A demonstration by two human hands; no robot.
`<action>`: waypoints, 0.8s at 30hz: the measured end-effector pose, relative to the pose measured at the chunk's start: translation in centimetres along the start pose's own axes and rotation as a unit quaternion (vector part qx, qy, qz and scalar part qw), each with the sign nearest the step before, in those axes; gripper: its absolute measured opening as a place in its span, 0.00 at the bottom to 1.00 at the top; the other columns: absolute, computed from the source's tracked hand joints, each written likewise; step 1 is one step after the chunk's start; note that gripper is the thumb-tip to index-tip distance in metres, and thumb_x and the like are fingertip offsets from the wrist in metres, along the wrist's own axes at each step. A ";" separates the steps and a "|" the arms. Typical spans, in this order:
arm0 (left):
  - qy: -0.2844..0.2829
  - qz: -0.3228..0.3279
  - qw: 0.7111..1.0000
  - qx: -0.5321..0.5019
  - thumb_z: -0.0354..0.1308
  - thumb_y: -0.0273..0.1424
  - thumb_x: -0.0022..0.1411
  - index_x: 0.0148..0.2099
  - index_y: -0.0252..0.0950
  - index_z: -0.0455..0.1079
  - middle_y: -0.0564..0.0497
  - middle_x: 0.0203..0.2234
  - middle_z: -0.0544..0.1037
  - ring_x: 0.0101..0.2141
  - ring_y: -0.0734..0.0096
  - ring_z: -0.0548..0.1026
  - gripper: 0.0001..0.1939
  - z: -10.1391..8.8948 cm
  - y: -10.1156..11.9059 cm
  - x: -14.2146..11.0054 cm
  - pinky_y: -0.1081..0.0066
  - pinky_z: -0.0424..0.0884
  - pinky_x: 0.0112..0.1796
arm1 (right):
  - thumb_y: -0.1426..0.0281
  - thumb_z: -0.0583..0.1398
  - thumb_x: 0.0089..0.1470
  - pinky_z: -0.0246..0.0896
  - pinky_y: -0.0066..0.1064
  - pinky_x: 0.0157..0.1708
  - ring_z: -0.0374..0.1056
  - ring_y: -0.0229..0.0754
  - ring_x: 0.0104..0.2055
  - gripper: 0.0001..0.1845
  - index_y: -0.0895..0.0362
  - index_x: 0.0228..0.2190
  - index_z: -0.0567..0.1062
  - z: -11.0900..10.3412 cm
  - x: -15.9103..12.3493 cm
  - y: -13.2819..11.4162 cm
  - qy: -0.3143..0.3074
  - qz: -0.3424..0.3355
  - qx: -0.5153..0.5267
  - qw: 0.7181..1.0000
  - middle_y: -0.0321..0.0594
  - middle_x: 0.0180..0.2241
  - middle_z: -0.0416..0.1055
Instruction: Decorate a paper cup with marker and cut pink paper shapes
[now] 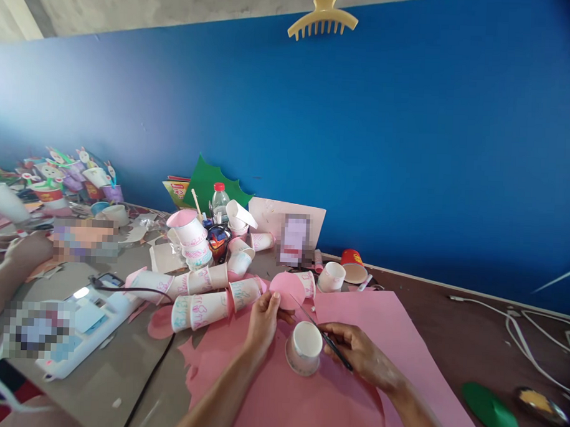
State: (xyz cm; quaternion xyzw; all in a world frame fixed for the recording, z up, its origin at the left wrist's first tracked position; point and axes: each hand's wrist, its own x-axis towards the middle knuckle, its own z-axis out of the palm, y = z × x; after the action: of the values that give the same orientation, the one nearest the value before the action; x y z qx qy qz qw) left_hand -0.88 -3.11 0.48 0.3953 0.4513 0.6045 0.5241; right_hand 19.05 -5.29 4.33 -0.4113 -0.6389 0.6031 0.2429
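Note:
My left hand (265,319) pinches a round piece of pink paper (287,287) by its lower edge. My right hand (355,352) is closed around a slim black-handled tool with a thin pale tip (340,352); its exact kind is unclear. The tip points up and left toward the pink round and appears close to it, but contact cannot be made out. Between my hands a white paper cup (303,357) stands, seemingly upside down, on a large pink paper sheet (353,390). Stacked paper cups with pink and blue drawings (210,308) lie left of my left hand.
More cups (191,232) and a red-capped bottle (220,199) stand behind. A white power strip (92,322) and black cable (151,371) lie left, near another person's hand (28,254). White cords (510,321) and a green paper piece (490,410) lie right. A blue panel (409,149) borders the table.

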 end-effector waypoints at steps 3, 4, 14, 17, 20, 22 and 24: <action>-0.001 0.002 1.000 0.005 0.58 0.51 0.53 0.27 0.34 0.69 0.51 0.17 0.76 0.16 0.68 0.74 0.23 0.0 -0.1 0.0 0.72 0.68 0.20 | 0.65 0.59 0.52 0.42 0.26 0.24 0.46 0.33 0.24 0.15 0.60 0.40 0.77 0.0 0.1 0.0 0.002 0.001 -0.004 1.000 0.29 0.21 0.55; -0.001 0.003 1.000 0.006 0.58 0.51 0.53 0.27 0.34 0.69 0.51 0.17 0.76 0.16 0.68 0.74 0.23 0.0 0.0 0.0 0.72 0.68 0.20 | 0.65 0.59 0.53 0.42 0.27 0.24 0.46 0.33 0.24 0.15 0.60 0.40 0.77 0.0 0.2 0.0 0.001 0.000 -0.004 1.000 0.29 0.21 0.55; 0.001 -0.010 1.000 0.006 0.59 0.52 0.50 0.26 0.34 0.68 0.50 0.17 0.76 0.18 0.65 0.75 0.24 0.1 0.3 -0.2 0.71 0.68 0.20 | 0.67 0.57 0.54 0.42 0.27 0.24 0.46 0.34 0.25 0.14 0.60 0.39 0.77 0.2 -0.1 -0.1 0.001 -0.007 -0.010 1.000 0.30 0.22 0.54; 0.000 -0.007 1.000 0.006 0.59 0.53 0.50 0.26 0.34 0.68 0.50 0.17 0.76 0.18 0.65 0.75 0.24 0.2 0.3 -0.2 0.71 0.67 0.20 | 0.67 0.57 0.54 0.42 0.27 0.23 0.46 0.34 0.24 0.14 0.60 0.39 0.77 0.2 0.0 -0.2 -0.004 -0.011 -0.012 1.000 0.30 0.21 0.54; -0.002 -0.001 1.000 0.003 0.59 0.53 0.51 0.26 0.34 0.68 0.50 0.17 0.76 0.17 0.66 0.75 0.24 0.1 0.2 -0.1 0.72 0.67 0.20 | 0.67 0.56 0.55 0.42 0.27 0.24 0.47 0.34 0.24 0.13 0.60 0.38 0.77 0.2 0.1 -0.3 -0.005 -0.023 -0.024 0.999 0.30 0.21 0.54; -0.002 -0.001 1.000 0.003 0.59 0.52 0.51 0.26 0.34 0.68 0.51 0.17 0.76 0.17 0.67 0.74 0.24 0.1 0.1 -0.1 0.72 0.67 0.20 | 0.67 0.56 0.56 0.43 0.27 0.24 0.47 0.34 0.24 0.13 0.60 0.38 0.77 0.2 0.1 -0.3 -0.006 -0.026 -0.032 0.999 0.30 0.21 0.55; 0.000 -0.002 1.000 0.005 0.59 0.52 0.51 0.26 0.34 0.68 0.51 0.16 0.75 0.16 0.68 0.73 0.23 0.1 0.1 -0.1 0.72 0.67 0.19 | 0.67 0.56 0.56 0.43 0.27 0.23 0.47 0.34 0.24 0.13 0.59 0.38 0.77 0.1 0.1 -0.3 -0.009 -0.029 -0.034 0.999 0.30 0.21 0.55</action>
State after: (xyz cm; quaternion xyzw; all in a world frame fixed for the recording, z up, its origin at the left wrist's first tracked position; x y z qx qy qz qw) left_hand -0.82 -3.16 0.55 0.3968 0.4550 0.6017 0.5230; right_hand 18.82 -5.29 4.60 -0.3951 -0.6731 0.5771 0.2404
